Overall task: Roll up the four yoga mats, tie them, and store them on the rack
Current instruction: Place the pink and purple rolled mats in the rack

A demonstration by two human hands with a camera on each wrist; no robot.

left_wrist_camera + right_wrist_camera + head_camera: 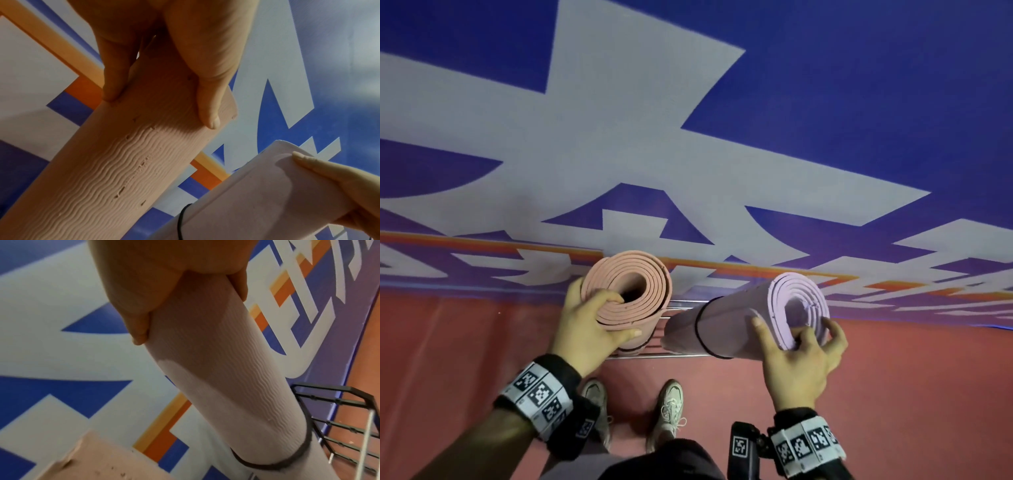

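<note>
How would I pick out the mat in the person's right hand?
Find the blue and white wall banner, then the wire rack at its foot. Two rolled mats lean there; the right hand holds the lilac mat, the paler one, not the pink mat, with a black band visible round it.

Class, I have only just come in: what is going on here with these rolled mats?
A person stands at a wire rack with a rolled mat in each hand. The left hand grips the end of the pink mat, thumb hooked into its core, and it stands nearly upright. The right hand holds the lilac mat, which leans, with a black band round it. Both lower ends are down at the rack.
</note>
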